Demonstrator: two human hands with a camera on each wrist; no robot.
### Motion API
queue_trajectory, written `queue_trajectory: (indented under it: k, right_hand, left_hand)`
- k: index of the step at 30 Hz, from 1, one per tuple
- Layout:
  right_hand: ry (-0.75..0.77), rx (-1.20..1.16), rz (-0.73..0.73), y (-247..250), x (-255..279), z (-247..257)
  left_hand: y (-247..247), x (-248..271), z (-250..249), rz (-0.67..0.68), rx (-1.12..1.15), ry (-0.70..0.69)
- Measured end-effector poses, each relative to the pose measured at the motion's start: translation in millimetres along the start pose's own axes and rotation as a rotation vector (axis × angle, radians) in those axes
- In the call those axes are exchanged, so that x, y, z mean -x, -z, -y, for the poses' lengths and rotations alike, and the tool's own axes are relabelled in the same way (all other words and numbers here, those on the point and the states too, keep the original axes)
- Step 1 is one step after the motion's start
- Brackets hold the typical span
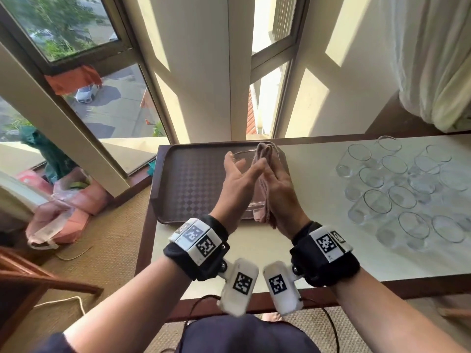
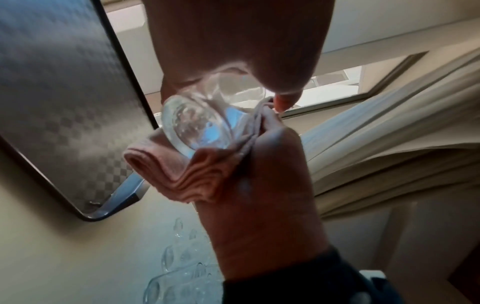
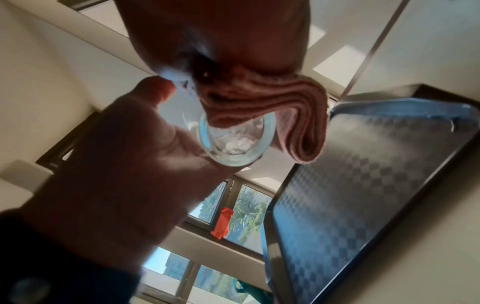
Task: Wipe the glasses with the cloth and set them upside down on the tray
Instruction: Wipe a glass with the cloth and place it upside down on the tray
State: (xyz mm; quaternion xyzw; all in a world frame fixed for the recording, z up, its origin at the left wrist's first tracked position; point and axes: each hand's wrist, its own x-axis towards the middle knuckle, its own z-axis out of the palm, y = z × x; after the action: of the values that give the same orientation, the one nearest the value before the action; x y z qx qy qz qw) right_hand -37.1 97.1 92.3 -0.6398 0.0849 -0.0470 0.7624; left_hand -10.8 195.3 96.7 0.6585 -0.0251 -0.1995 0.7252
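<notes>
Window and pale wall behind; white curtain at far right.

Head view:
- 1 pale counter, dark wood edge.
- 1 dark checkered tray at the counter's left end.
- 1 glass held in the air over the tray's right edge, lying roughly on its side, rim away from the person.
- 1 pink cloth, folded, against the right side of that glass.
- Left hand: grip on the glass, thumb above, fingers along its side.
- Right hand: grip on the cloth, pressing it to the glass.
- Cluster of clear glasses well to the right of the tray, upright, rims up. At least 12 counted; overlap of clear walls prevents an exact figure.

Left wrist view:
- Glass seen base-on, just right of the tray corner.
- Cloth wraps under and beside the base, in several folds.
- Right hand is closed round the cloth; left hand fills the top of the frame.
- Part of the cluster shows at the bottom edge; count not possible.

Right wrist view:
- Glass base-on, left of the tray.
- Left hand holds it, thumb near the wall.
- Cloth bunched in ridges under the right hand, draped over the glass on the tray side.
</notes>
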Motion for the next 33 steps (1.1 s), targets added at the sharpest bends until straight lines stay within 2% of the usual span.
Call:
queue_trajectory:
  k: [3, 6, 9, 13, 15, 19, 21, 23, 25, 26, 29, 33]
  right_hand:
    - [-0.126, -0.268, 0.057, 3, 2, 2]
    - [-0.258, -0.46, 0.105, 9, 5, 5]
    - [-0.206, -0.377, 0.084, 12, 3, 6]
    - [0.044, 0.057, 0.02, 8, -5, 4]
    - [0.104, 0.089, 0.046, 2, -6, 2]
    - [-0.069, -0.147, 0.075, 1, -8, 2]
    - [-0.167, -0.324, 0.104, 6, -6, 6]
    - [-0.215, -0.394, 0.117, 12, -7, 8]
    - [-0.195, -0.358, 0.101, 14, -10, 10]
    - [-0.161, -0.299, 0.081, 13, -13, 11]
    - [-0.043, -0.048, 0.036, 5, -17, 8]
    - [-0.052, -0.072, 0.05, -1, -18, 5]
  left_hand:
    - [1, -1, -1, -0.011, 0.073, -0.043]
    - [9, 0, -3, 0.091, 0.146, -0.057]
    - [18, -1, -5, 0.172, 0.114, -0.003]
    - [14, -3, -11, -0.013, 0.046, -0.006]
    - [2, -2, -12, -0.049, -0.043, -0.032]
    - [-5, -3, -13, -0.107, -0.037, -0.057]
    - [-2, -5, -13, -0.051, 0.045, -0.047]
    - [5, -8, -11, 0.043, 0.093, -0.043]
    - [13, -8, -13, 0.128, 0.028, -0.002]
    - [16, -9, -13, 0.124, -0.005, 0.003]
    - [12, -12, -20, -0.033, -0.027, 0.034]
    - [-6, -12, -20, -0.114, -0.055, -0.004]
